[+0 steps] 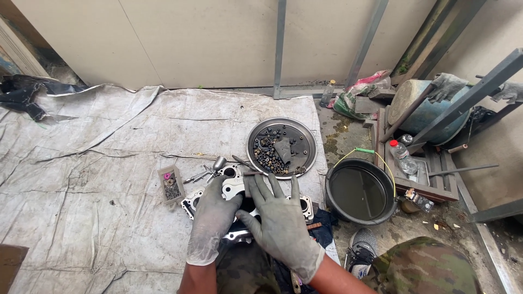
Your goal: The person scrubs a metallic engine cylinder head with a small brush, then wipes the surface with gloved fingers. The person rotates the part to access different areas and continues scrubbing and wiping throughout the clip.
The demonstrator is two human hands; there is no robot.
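— Grey tarpaulin [81, 179] covered the floor, with a round tray of nuts [281, 147] and a black basin [360, 191] nearby?

— Yes. Both gloved hands lay on the metal engine casting [231, 188] before the knees: left hand [211, 220] curled over it, right hand [279, 218] spread flat, fingers open, gripping nothing.

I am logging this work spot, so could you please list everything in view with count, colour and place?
engine casing: one, silver, on the tarp under both hands
round tray: one, dark metal, holds small nuts and washers, beyond the casing
small box: one, cardboard, holds small parts, left of the casing
basin: one, black, holds dark liquid, right of the tarp
plastic bottle: one, clear with red cap, right of the basin
tarp: one, grey-white, covers the floor
left hand: grey glove, on the casing
right hand: grey glove, on the casing
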